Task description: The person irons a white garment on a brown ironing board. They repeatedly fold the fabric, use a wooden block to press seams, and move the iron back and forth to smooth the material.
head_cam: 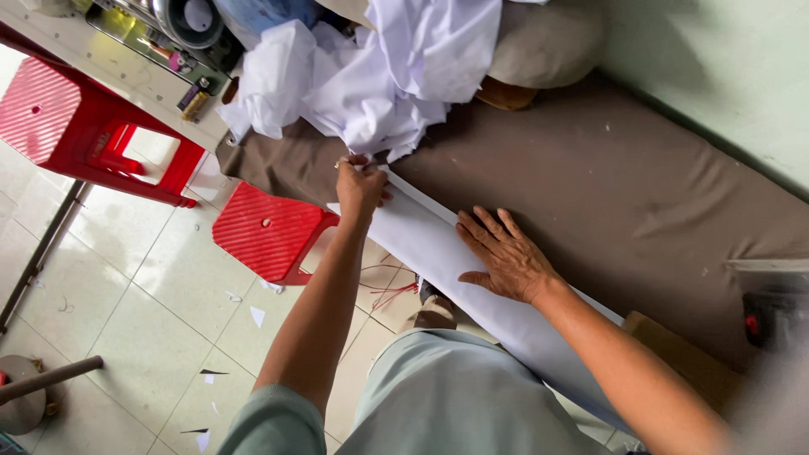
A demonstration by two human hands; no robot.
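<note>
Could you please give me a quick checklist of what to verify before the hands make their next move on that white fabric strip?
1. Left hand pinches the far end of the white fabric strip: ok.
2. Right hand lies flat, palm down, on the strip: ok.
3. Strip lies smooth between the two hands: ok, no wrinkles show.
4. Strip rests along the edge of the brown padded table: ok.
5. Pile of white cloth kept off the strip: not ok, it lies right at the left hand.
6. Near end of the strip, past the right forearm: cannot tell, it runs out of view.
</note>
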